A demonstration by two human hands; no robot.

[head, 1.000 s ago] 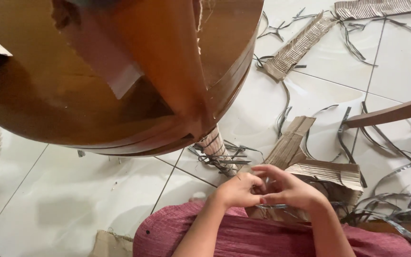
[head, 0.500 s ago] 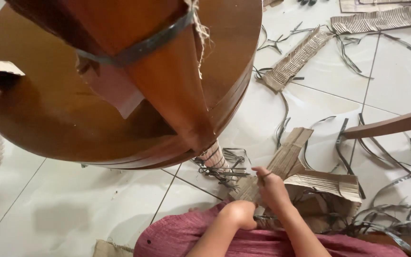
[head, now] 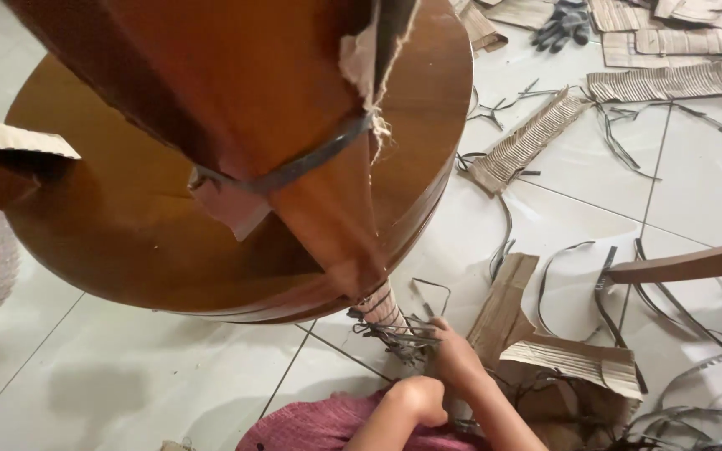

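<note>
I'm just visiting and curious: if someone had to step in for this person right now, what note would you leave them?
Right hand: fingers on the tangle of dark straps at the thin end of the table leg; the grip is not clear.
Left hand: curled, just beside the right, and it is hidden what, if anything, it holds.
Things: the round wooden table has its leg pointing toward the camera.
Done: stripped cardboard pieces and loose straps lie on the tiled floor.
Left: a dark band and torn cardboard remain on the leg, plus the tangle at its tip.
</note>
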